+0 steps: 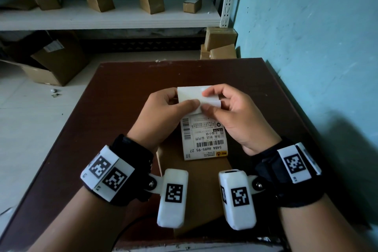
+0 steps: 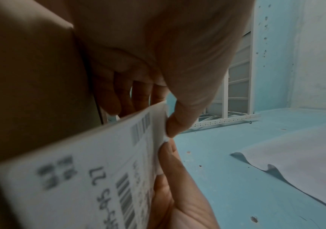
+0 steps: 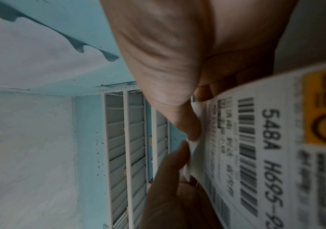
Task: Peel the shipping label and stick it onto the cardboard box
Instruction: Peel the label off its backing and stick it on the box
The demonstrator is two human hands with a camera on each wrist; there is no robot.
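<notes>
A white shipping label point(image 1: 204, 139) with barcodes hangs over a tan cardboard box point(image 1: 202, 186) on the table. Its far end point(image 1: 192, 93) is folded toward me and shows a blank white side. My left hand point(image 1: 190, 105) pinches that folded end from the left, thumb on top. From the right, my right hand point(image 1: 207, 102) pinches the same end between thumb and forefinger. In the left wrist view the label point(image 2: 80, 178) has its edge between both thumbs. In the right wrist view the label point(image 3: 266, 155) shows its printed face. Whether the layers have separated is not visible.
The box sits on a dark brown table point(image 1: 102, 129) against a blue wall point(image 1: 306, 47). Behind it, a white shelf point(image 1: 122, 16) carries several small cartons. An open carton point(image 1: 55, 63) lies on the floor at the left, and stacked cartons point(image 1: 221, 43) stand beyond the table.
</notes>
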